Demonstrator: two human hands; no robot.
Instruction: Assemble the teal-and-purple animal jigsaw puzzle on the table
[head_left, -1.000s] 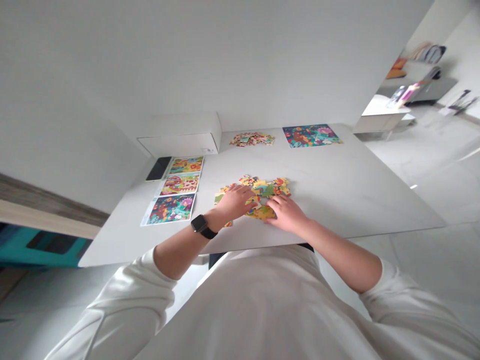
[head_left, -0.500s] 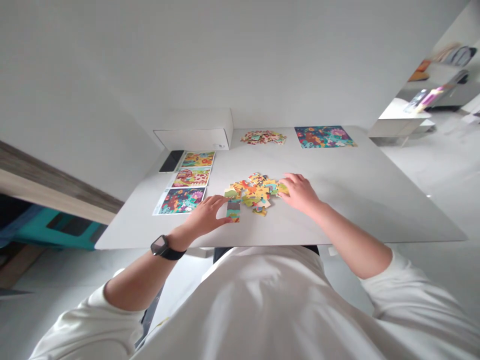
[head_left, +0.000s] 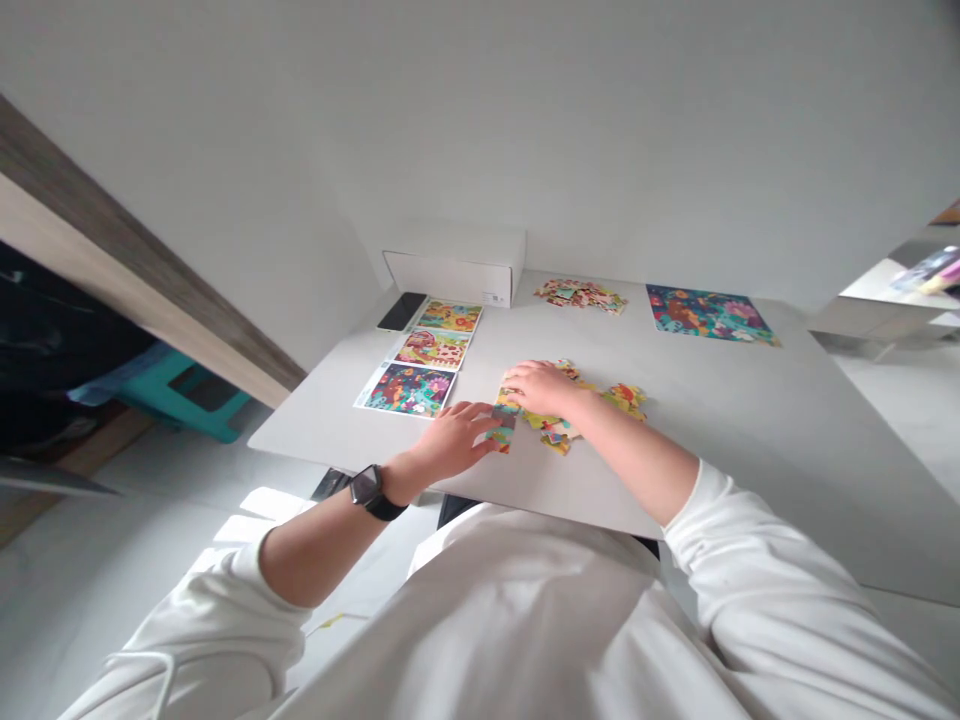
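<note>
My left hand (head_left: 454, 442), with a black smartwatch (head_left: 366, 487) on its wrist, lies flat on the white table (head_left: 697, 430). Its fingertips touch a short strip of joined jigsaw pieces (head_left: 504, 425). My right hand (head_left: 544, 390) rests palm down on the loose pile of colourful jigsaw pieces (head_left: 622, 398), just above that strip. The hand hides much of the pile. Neither hand appears to grip anything.
Three printed picture sheets (head_left: 409, 389) lie in a row along the table's left side, near a black phone (head_left: 402, 311) and a white box (head_left: 454, 270). Farther off are a small heap of pieces (head_left: 580, 295) and an assembled colourful puzzle (head_left: 709, 313).
My right hand has moved left across the pile, to just above the strip. My left hand has moved closer to the strip. The whole view has swung, shifting the table rightward.
</note>
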